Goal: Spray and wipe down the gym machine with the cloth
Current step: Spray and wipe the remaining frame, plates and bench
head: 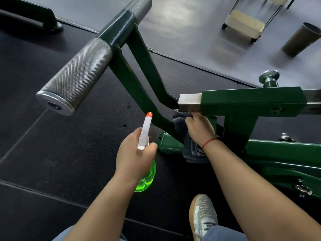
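Note:
The green gym machine (251,101) fills the middle and right, with a knurled steel handle (76,75) on slanted green bars at the upper left. My left hand (133,155) grips a green spray bottle (146,180) by its white head, the orange nozzle pointing up toward the slanted bars. My right hand (199,129) holds a dark grey cloth (192,150) against the machine, just under the steel end of the horizontal square tube. Part of the cloth hangs below my wrist.
Black rubber floor mats (60,153) lie under the machine. A white wheeled cart (243,25) and a brown tube (300,39) stand on the grey floor at the upper right. My grey sneaker (203,214) is at the bottom, and another machine's black base (34,16) at top left.

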The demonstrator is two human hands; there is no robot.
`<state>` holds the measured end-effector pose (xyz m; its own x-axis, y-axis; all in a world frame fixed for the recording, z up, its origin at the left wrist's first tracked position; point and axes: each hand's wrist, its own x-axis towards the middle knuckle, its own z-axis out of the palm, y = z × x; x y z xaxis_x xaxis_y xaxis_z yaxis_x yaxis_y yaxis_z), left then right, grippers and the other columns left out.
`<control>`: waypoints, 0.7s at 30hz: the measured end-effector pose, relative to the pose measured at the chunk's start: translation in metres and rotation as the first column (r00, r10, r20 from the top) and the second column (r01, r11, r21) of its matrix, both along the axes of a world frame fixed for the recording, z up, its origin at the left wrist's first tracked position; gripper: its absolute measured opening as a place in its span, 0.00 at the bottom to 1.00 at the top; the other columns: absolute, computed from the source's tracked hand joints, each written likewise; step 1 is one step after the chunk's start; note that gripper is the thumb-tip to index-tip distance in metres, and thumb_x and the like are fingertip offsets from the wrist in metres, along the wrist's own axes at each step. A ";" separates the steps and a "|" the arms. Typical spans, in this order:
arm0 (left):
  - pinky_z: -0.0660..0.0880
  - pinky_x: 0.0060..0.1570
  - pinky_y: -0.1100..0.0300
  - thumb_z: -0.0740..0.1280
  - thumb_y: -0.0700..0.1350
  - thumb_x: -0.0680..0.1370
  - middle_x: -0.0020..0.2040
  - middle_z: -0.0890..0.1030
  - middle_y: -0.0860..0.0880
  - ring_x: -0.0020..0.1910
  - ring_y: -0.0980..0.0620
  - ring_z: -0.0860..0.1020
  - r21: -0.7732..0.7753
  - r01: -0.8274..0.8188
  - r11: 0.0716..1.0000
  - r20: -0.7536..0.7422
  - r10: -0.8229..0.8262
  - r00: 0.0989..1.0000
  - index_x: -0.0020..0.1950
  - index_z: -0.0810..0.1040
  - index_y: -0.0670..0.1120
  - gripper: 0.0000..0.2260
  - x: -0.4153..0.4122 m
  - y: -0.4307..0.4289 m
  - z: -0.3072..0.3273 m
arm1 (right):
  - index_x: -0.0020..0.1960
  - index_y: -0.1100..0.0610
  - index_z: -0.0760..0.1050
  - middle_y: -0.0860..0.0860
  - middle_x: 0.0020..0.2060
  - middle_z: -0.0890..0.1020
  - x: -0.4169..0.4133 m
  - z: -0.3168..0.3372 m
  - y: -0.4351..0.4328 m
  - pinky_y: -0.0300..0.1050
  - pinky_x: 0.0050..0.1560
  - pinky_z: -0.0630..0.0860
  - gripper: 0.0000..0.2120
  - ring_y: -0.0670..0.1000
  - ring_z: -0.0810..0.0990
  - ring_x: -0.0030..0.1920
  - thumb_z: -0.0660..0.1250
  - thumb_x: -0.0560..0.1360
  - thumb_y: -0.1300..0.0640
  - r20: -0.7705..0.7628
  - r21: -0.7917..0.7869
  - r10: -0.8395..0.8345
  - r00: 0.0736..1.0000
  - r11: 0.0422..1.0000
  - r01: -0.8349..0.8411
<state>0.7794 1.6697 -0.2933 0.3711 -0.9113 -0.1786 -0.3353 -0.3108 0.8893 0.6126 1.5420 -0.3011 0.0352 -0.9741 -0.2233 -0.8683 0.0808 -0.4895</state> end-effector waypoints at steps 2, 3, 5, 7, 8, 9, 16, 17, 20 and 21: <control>0.64 0.36 0.50 0.66 0.37 0.73 0.31 0.67 0.50 0.34 0.49 0.65 0.003 0.003 1.000 0.015 -0.003 1.000 0.48 0.75 0.43 0.06 0.000 0.001 0.000 | 0.50 0.65 0.72 0.61 0.46 0.76 -0.008 -0.001 0.003 0.51 0.44 0.68 0.09 0.61 0.75 0.46 0.57 0.80 0.60 0.041 0.013 0.016 0.999 1.000 -0.017; 0.64 0.36 0.50 0.67 0.37 0.73 0.31 0.67 0.50 0.33 0.49 0.65 -0.001 0.000 1.000 0.014 0.000 1.000 0.48 0.75 0.43 0.05 0.000 0.001 0.001 | 0.53 0.65 0.72 0.60 0.47 0.77 -0.013 -0.002 0.006 0.52 0.46 0.71 0.10 0.61 0.75 0.47 0.58 0.79 0.59 0.092 0.008 -0.008 0.996 1.000 0.007; 0.65 0.36 0.48 0.67 0.36 0.73 0.31 0.68 0.48 0.33 0.46 0.66 -0.008 -0.009 1.000 0.015 0.010 1.000 0.47 0.75 0.39 0.04 0.000 0.001 0.003 | 0.54 0.61 0.71 0.57 0.46 0.77 -0.019 -0.004 0.013 0.52 0.46 0.72 0.09 0.58 0.76 0.46 0.59 0.79 0.57 0.137 -0.015 -0.046 0.990 0.999 0.048; 0.68 0.36 0.43 0.67 0.37 0.73 0.34 0.73 0.43 0.36 0.39 0.69 -0.002 -0.011 1.000 0.017 0.011 1.000 0.48 0.76 0.39 0.05 -0.001 0.001 0.006 | 0.50 0.59 0.71 0.55 0.42 0.76 -0.022 -0.009 0.014 0.48 0.41 0.68 0.07 0.55 0.75 0.42 0.60 0.78 0.56 0.084 -0.050 -0.046 0.995 0.997 0.051; 0.69 0.36 0.44 0.67 0.37 0.73 0.35 0.73 0.43 0.36 0.39 0.70 -0.004 -0.006 1.000 0.014 0.006 1.000 0.48 0.77 0.39 0.05 -0.002 0.002 0.007 | 0.46 0.60 0.72 0.54 0.39 0.76 -0.022 -0.010 0.011 0.46 0.39 0.67 0.08 0.55 0.76 0.40 0.62 0.78 0.55 0.051 -0.075 -0.073 0.996 0.994 0.077; 0.68 0.36 0.46 0.67 0.37 0.73 0.34 0.72 0.45 0.35 0.42 0.69 -0.010 0.000 1.000 0.014 0.000 1.000 0.49 0.77 0.39 0.06 -0.003 0.002 0.008 | 0.40 0.60 0.72 0.55 0.36 0.76 -0.023 -0.011 0.006 0.46 0.39 0.66 0.12 0.57 0.77 0.39 0.63 0.78 0.53 0.021 -0.104 -0.119 0.993 0.987 0.120; 0.74 0.41 0.44 0.67 0.36 0.74 0.41 0.79 0.41 0.42 0.39 0.76 -0.012 -0.014 1.000 0.008 0.015 1.000 0.52 0.78 0.39 0.08 -0.003 0.006 0.014 | 0.38 0.58 0.77 0.54 0.39 0.80 -0.007 -0.020 -0.014 0.45 0.43 0.70 0.18 0.57 0.79 0.44 0.64 0.77 0.45 -0.044 -0.009 -0.116 0.992 0.993 0.116; 0.75 0.45 0.41 0.68 0.36 0.74 0.44 0.80 0.41 0.45 0.38 0.77 -0.010 -0.017 1.000 0.012 0.017 1.000 0.53 0.79 0.39 0.09 -0.002 0.007 0.016 | 0.45 0.56 0.80 0.52 0.44 0.81 -0.005 -0.018 -0.015 0.46 0.47 0.72 0.14 0.55 0.79 0.47 0.64 0.77 0.45 0.020 0.068 -0.034 0.999 0.997 0.033; 0.75 0.47 0.40 0.68 0.36 0.74 0.44 0.80 0.40 0.46 0.38 0.78 0.003 -0.016 1.000 0.016 0.016 1.000 0.53 0.78 0.40 0.08 -0.002 0.008 0.019 | 0.56 0.55 0.80 0.51 0.53 0.81 -0.007 -0.006 -0.020 0.49 0.57 0.71 0.14 0.52 0.77 0.55 0.64 0.77 0.48 0.300 0.308 -0.051 0.952 0.950 -0.046; 0.75 0.47 0.40 0.68 0.36 0.74 0.44 0.81 0.41 0.46 0.38 0.78 0.002 -0.013 1.000 0.020 0.013 1.000 0.52 0.78 0.42 0.07 -0.002 0.008 0.019 | 0.57 0.56 0.80 0.51 0.53 0.80 -0.009 -0.006 -0.023 0.50 0.57 0.71 0.14 0.53 0.77 0.55 0.65 0.77 0.50 0.327 0.343 -0.053 0.943 0.937 -0.067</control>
